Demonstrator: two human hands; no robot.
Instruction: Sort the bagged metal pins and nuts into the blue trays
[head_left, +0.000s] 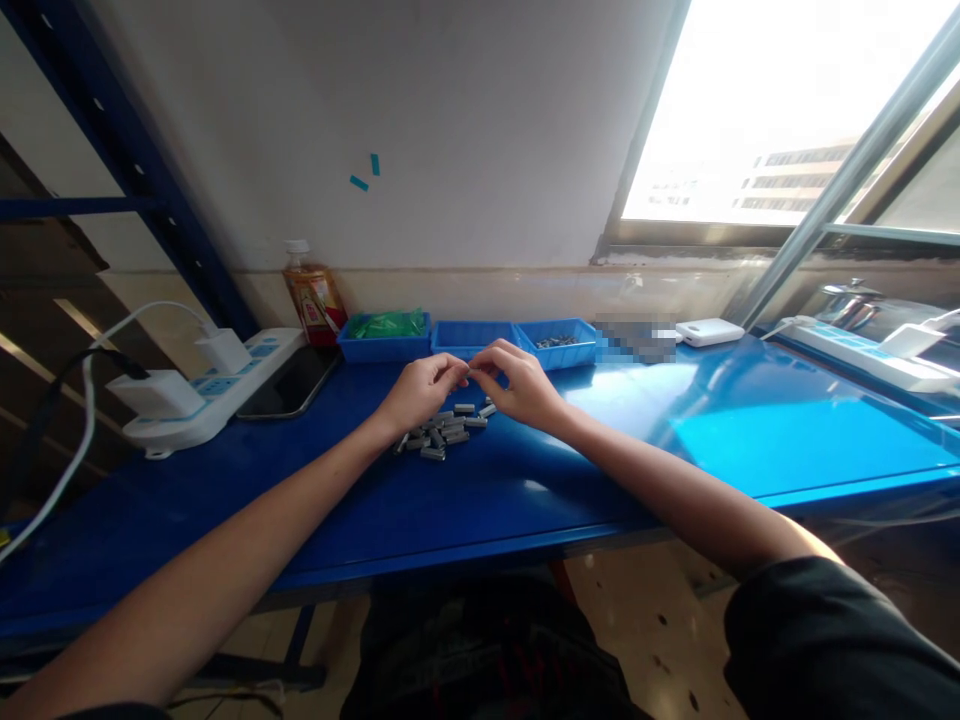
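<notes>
My left hand [426, 388] and my right hand [516, 382] meet fingertip to fingertip above the blue table [517, 500], in front of the bins. Both are pinched closed; whatever lies between the fingertips is too small to make out. Just below them, several short silvery metal pieces [435, 435] lie in a loose pile. Behind the hands stand three blue bins: the left bin [386, 350] holds green pieces, the middle bin [466, 337] is partly hidden by my hands, and the right bin [574, 354] holds small metal parts.
At the left are a white power strip [180, 428] with plugged-in adapters, a black phone [291, 384] and a bottle [311, 295] of reddish liquid. On the right, a white box-shaped device [709, 332] and another power strip [874, 354] lie near the window.
</notes>
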